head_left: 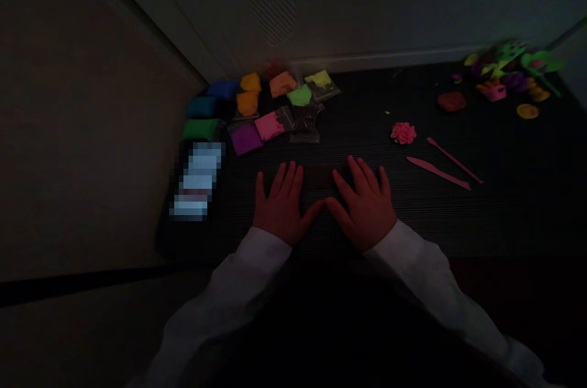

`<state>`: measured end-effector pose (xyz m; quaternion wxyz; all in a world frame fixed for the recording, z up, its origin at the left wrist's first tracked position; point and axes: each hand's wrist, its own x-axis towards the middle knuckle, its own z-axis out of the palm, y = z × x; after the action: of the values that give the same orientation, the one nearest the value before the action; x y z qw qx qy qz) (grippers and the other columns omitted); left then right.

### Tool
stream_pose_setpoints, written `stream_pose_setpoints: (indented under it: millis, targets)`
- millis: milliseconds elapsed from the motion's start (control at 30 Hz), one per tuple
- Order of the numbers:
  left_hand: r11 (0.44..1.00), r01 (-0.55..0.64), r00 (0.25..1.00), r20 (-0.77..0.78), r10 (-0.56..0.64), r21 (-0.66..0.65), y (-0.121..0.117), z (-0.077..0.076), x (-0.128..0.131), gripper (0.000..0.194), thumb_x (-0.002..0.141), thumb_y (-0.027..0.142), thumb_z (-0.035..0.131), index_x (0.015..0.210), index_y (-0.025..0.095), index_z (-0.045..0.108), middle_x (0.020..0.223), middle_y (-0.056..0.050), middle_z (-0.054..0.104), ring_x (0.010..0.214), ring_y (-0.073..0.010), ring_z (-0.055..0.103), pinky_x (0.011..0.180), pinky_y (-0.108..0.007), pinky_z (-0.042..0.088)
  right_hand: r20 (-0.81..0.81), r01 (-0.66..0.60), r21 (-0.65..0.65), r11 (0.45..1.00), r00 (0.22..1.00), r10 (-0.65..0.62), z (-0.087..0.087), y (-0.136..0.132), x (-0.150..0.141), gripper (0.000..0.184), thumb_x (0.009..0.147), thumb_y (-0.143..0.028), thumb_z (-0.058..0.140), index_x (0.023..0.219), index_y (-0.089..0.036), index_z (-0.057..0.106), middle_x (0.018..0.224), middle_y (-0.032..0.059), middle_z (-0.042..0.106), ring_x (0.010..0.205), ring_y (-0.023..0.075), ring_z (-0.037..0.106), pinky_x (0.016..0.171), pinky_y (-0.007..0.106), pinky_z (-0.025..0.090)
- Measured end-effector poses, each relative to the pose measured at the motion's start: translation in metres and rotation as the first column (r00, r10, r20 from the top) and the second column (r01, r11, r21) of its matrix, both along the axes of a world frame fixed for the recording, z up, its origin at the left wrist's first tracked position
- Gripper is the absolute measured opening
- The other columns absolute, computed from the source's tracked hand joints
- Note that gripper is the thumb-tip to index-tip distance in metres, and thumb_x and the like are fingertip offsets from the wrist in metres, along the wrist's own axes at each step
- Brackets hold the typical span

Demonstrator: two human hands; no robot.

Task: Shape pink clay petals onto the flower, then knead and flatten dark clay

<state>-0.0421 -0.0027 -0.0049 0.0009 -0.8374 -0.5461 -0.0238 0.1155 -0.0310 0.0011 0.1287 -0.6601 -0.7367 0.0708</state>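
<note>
My left hand (283, 204) lies flat, palm down, on the dark table (440, 223), its fingers spread. My right hand (364, 204) rests the same way beside it, and the two thumbs point at each other with their tips nearly meeting. Between the index fingers a dark brownish patch (317, 177) shows faintly; the dim light hides what it is. To the right of my right hand lie a pink modelling knife (438, 173) and a thin pink stick tool (454, 159). A pink clay flower (403, 133) sits above them.
Several bags of coloured clay, such as a purple one (246, 139) and a pink one (269, 126), lie at the back left. A lit phone (198, 180) is at the left edge. Clay figures (509, 64) and a reddish lump (451, 101) stand back right, before a pale panel (389, 15).
</note>
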Motion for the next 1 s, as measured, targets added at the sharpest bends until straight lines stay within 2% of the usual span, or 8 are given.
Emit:
stream_pose_setpoints:
  millis: [267, 467, 633, 800, 1000]
  targets:
    - [1.000, 0.006, 1.000, 0.009, -0.006, 0.015, -0.0002, -0.0036, 0.0008, 0.070, 0.079, 0.055, 0.027, 0.132, 0.011, 0.017, 0.138, -0.011, 0.023, 0.127, -0.0238, 0.018, 0.103, -0.049, 0.000, -0.006, -0.003, 0.038, 0.999, 1.000, 0.003, -0.0019, 0.0002, 0.0007, 0.052, 0.083, -0.050, 0.027, 0.122, -0.019, 0.042, 0.137, 0.0118, 0.024, 0.125, 0.0263, 0.017, 0.099, 0.051, 0.007]
    - [1.000, -0.003, 1.000, 0.003, 0.003, -0.011, -0.0001, -0.0008, 0.0016, 0.066, 0.079, 0.056, 0.028, 0.131, 0.016, 0.023, 0.138, -0.010, 0.023, 0.128, -0.0230, 0.017, 0.103, -0.049, 0.002, -0.009, -0.008, 0.018, 1.000, 1.000, 0.009, -0.0018, -0.0006, 0.0013, 0.053, 0.083, -0.051, 0.025, 0.123, -0.020, 0.040, 0.138, 0.0113, 0.022, 0.126, 0.0258, 0.015, 0.099, 0.051, 0.006]
    - [1.000, -0.010, 1.000, 0.007, 0.010, 0.000, -0.0010, 0.0006, 0.0033, 0.069, 0.077, 0.057, 0.031, 0.131, 0.015, 0.025, 0.139, -0.009, 0.020, 0.129, -0.0269, 0.010, 0.102, -0.051, 0.003, -0.007, -0.002, 0.014, 1.000, 1.000, 0.002, -0.0013, -0.0005, 0.0013, 0.053, 0.083, -0.051, 0.026, 0.123, -0.020, 0.041, 0.137, 0.0114, 0.023, 0.126, 0.0258, 0.015, 0.099, 0.051, 0.005]
    - [1.000, -0.003, 1.000, 0.004, 0.002, 0.024, -0.0021, -0.0001, 0.0038, 0.072, 0.077, 0.057, 0.030, 0.132, 0.012, 0.018, 0.140, -0.010, 0.018, 0.128, -0.0268, 0.011, 0.101, -0.052, 0.001, -0.014, 0.006, 0.023, 1.000, 1.000, -0.006, -0.0004, -0.0004, 0.0010, 0.052, 0.083, -0.050, 0.026, 0.123, -0.019, 0.041, 0.137, 0.0118, 0.023, 0.126, 0.0259, 0.016, 0.099, 0.051, 0.006]
    - [1.000, -0.007, 1.000, 0.026, 0.007, 0.024, -0.0017, 0.0006, 0.0066, 0.070, 0.078, 0.056, 0.029, 0.133, 0.014, 0.017, 0.138, -0.007, 0.023, 0.128, -0.0262, 0.014, 0.100, -0.054, -0.001, -0.020, -0.001, 0.006, 1.000, 1.000, 0.001, -0.0003, 0.0003, 0.0016, 0.053, 0.083, -0.050, 0.026, 0.124, -0.020, 0.040, 0.138, 0.0114, 0.022, 0.126, 0.0256, 0.015, 0.099, 0.051, 0.005]
